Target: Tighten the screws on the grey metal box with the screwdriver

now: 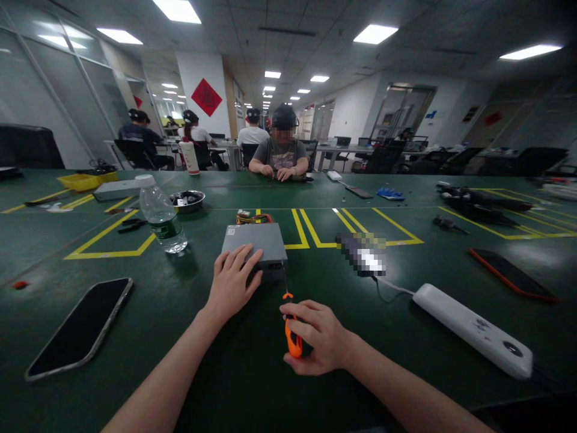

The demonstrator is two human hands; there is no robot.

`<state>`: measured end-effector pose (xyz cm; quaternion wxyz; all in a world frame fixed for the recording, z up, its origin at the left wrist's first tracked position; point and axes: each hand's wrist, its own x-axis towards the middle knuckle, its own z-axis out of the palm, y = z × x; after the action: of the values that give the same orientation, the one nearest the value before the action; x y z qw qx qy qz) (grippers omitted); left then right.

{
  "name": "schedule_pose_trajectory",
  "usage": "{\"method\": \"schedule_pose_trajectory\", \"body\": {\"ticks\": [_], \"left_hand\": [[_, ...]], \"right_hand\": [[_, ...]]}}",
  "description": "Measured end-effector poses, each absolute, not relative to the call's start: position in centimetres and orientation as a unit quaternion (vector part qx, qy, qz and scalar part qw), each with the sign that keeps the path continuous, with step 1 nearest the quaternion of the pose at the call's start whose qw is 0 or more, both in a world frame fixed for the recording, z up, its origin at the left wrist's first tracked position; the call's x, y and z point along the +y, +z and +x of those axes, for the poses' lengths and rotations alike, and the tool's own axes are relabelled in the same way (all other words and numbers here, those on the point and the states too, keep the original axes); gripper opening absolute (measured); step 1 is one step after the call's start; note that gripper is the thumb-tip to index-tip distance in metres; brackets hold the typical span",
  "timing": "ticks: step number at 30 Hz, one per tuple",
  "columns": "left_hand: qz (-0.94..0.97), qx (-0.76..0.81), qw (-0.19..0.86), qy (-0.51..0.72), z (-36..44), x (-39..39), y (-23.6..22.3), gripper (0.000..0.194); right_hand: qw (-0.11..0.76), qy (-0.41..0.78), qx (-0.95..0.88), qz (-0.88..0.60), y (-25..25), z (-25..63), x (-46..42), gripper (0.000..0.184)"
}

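Note:
A grey metal box (259,240) with coloured wires at its back lies on the green table in front of me. My left hand (231,284) rests on its near left corner, fingers spread flat over the top. My right hand (318,337) is closed round the orange handle of a screwdriver (291,331). The thin shaft points away from me, its tip at the box's near side face.
A water bottle (161,213) stands left of the box, a black phone (81,328) lies near left. A white power strip (471,328) and an orange-edged phone (511,275) lie right. A metal bowl (188,200), yellow tray (88,179), tools and seated people are farther back.

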<state>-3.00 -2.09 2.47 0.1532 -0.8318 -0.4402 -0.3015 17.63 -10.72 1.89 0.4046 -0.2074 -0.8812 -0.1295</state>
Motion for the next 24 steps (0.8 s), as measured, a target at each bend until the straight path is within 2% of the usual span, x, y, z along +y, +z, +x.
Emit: {"method": "schedule_pose_trajectory", "body": {"ticks": [7, 14, 18, 21, 24], "left_hand": [[-0.827, -0.442, 0.166, -0.304, -3.0, -2.3, 2.2, 0.045], [-0.822, -0.440, 0.184, -0.311, -2.8, -3.1, 2.1, 0.051], [-0.827, -0.434, 0.183, -0.306, -2.8, -3.2, 2.0, 0.052], [-0.833, -0.429, 0.174, -0.303, -3.0, -2.8, 1.8, 0.050], [-0.835, -0.433, 0.159, -0.301, -3.1, -2.5, 1.6, 0.045]], "right_hand": [[0.359, -0.156, -0.897, -0.206, 3.0, 18.0, -11.1, 0.033], [0.394, -0.152, -0.882, -0.208, 2.5, 18.0, -10.9, 0.033], [0.362, -0.154, -0.892, -0.221, 2.5, 17.8, -11.1, 0.029], [0.326, -0.152, -0.906, -0.223, 2.7, 17.7, -11.3, 0.025], [0.336, -0.127, -0.906, -0.223, 2.8, 17.9, -11.3, 0.030]]}}
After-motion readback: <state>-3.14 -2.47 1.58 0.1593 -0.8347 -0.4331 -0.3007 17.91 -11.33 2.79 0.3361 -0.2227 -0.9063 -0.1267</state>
